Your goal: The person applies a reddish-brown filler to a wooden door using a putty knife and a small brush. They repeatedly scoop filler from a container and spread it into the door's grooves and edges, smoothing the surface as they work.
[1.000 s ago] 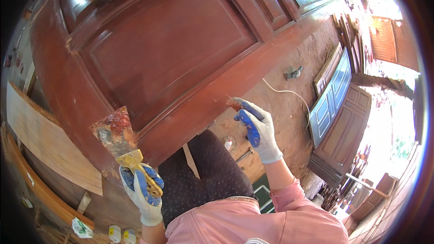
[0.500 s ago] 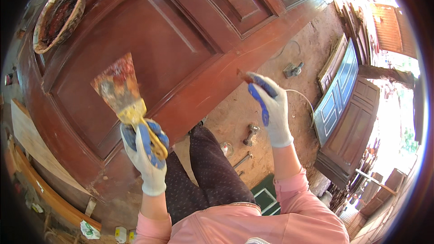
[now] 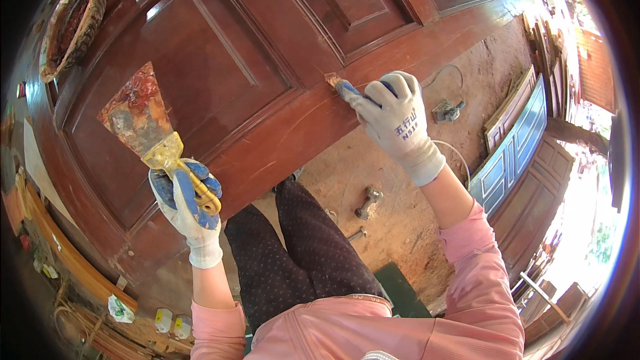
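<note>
Yellow-handled scraper (image 3: 150,123), its broad blade caked with red-brown paste, is grasped in a person's gloved left hand (image 3: 189,197) above the near side of a glossy reddish-brown panelled door (image 3: 217,93). At that door's near rail, the right hand (image 3: 393,112), dark characters printed across its white glove, pinches a small smeared tool (image 3: 332,79). A mottled bowl (image 3: 87,41) of dark red paste sits toward the door's far left; a blue panel (image 3: 512,150) stands off its right.

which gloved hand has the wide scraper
The left hand: it grips the yellow-handled scraper, whose wide blade is smeared red. The right hand instead pinches a much smaller tool at the door.
</note>
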Motion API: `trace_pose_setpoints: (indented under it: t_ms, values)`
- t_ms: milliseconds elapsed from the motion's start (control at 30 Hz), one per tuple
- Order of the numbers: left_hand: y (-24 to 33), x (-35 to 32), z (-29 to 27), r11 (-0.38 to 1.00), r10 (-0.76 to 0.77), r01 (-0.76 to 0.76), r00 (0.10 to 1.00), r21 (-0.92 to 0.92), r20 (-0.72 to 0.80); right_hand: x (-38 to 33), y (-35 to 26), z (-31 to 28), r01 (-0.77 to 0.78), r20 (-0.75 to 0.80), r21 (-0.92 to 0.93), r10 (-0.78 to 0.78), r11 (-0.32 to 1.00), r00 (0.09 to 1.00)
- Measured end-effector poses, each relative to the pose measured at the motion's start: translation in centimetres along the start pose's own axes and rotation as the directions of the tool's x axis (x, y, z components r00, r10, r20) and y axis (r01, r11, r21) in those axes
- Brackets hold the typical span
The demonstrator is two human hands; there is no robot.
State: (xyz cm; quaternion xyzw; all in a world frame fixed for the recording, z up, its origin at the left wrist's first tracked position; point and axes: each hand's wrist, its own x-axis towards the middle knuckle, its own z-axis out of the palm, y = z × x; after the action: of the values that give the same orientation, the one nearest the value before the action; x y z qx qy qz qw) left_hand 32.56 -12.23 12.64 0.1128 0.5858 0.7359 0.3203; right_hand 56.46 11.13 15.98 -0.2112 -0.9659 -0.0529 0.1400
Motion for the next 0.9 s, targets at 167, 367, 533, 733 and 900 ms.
trace_pose_setpoints:
  t_ms: [167, 367, 533, 733, 900]
  values:
    - [-0.2, -0.1, -0.3, 0.997, 0.022, -0.02, 0.999, 0.07, -0.03, 0.9, 1.0, -0.8, 0.002, -0.024, 0.042, -0.001, 0.999, 1.0]
    - [-0.4, 0.1, -0.9, 0.999, 0.016, -0.015, 1.0, 0.043, -0.021, 0.5, 1.5, -0.8, 0.0, -0.009, 0.058, 0.001, 0.998, 1.0]
    - [-0.7, 0.3, -0.8, 0.988, 0.074, -0.073, 0.997, 0.137, -0.005, -0.7, 1.7, 0.3, 0.075, 0.045, -0.037, -0.073, 0.997, 0.996]
    - [-0.5, 0.2, -0.5, 0.996, 0.027, -0.023, 0.999, 0.081, -0.042, 1.1, 1.5, -1.9, -0.251, 0.099, 0.249, 0.233, 0.935, 0.967]
    - [-0.4, 0.2, -0.4, 0.996, 0.025, -0.021, 0.999, 0.09, -0.046, 2.0, 0.4, -1.8, -0.162, 0.133, 0.264, 0.131, 0.951, 0.982]
